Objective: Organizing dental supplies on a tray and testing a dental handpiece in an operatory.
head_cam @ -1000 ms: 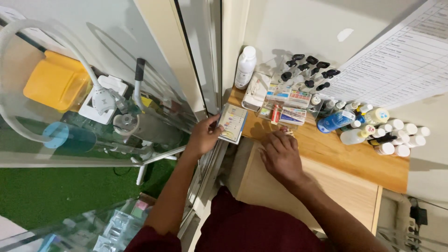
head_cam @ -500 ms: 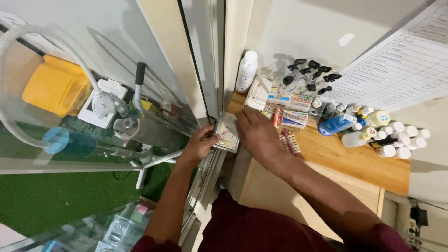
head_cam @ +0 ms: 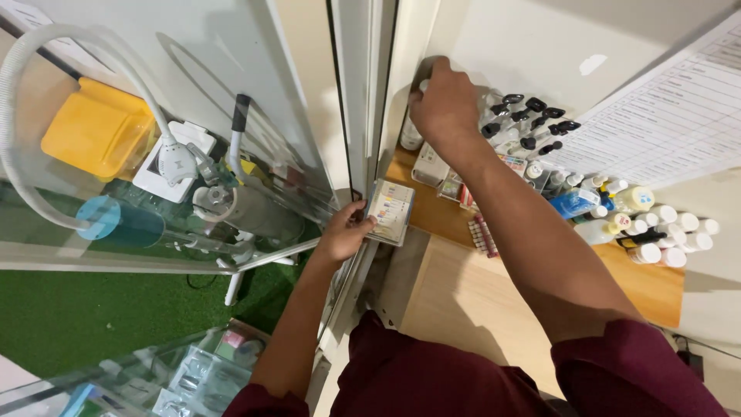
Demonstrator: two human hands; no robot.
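My left hand [head_cam: 343,234] holds a small flat card [head_cam: 390,210] with rows of coloured patches, at the left end of the wooden shelf [head_cam: 665,287]. My right hand [head_cam: 446,105] reaches far back over the shelf and is closed around the top of a white bottle [head_cam: 410,136] standing in the back left corner by the wall. Most of that bottle is hidden behind my hand. Black-capped dropper vials [head_cam: 532,123] stand just right of my right hand.
Small boxes [head_cam: 429,166] and a strip of little tubes [head_cam: 484,235] lie on the shelf. Several white-capped bottles [head_cam: 656,232] and a blue one [head_cam: 573,204] crowd its right side. A printed sheet [head_cam: 673,131] hangs on the wall. Left, behind glass, sit a yellow tub [head_cam: 96,131] and hose [head_cam: 46,54].
My right hand has moved from the shelf surface up and back to the white bottle in the corner and closed on it. My left hand still holds the card, shifted slightly.
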